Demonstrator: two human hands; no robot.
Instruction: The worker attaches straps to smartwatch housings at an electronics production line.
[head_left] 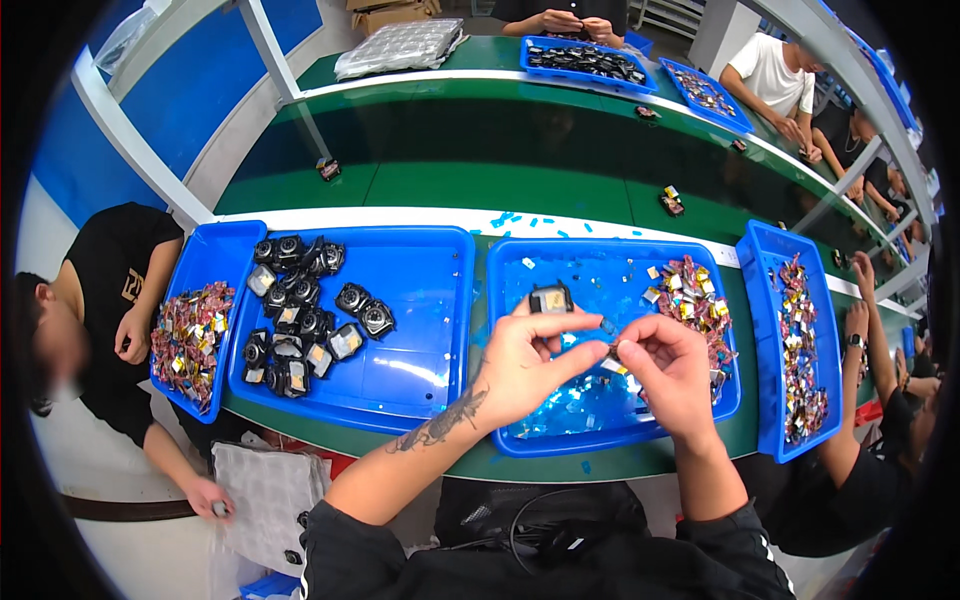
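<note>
My left hand (535,365) is closed round a black watch case (551,298) with a pale, squarish middle, which sticks up above the curled fingers. Its thumb and forefinger reach right, where a small bluish clear piece (607,325) shows at the forefinger's tip. Thumb and fingertips of my right hand (675,370) are pinched together, touching the left thumb tip; the small part between them is mostly hidden. Both hands are over a blue tray (510,440) holding small pink, yellow and silver parts (690,290) on its right side and scattered blue film bits.
A wider blue tray (420,260) at left holds several black watch cases (305,290). Blue trays of small parts (195,340) (800,360) flank these. Beyond runs a green conveyor (480,150) with a few loose parts. A person (110,300) sits close at left; others work right and opposite.
</note>
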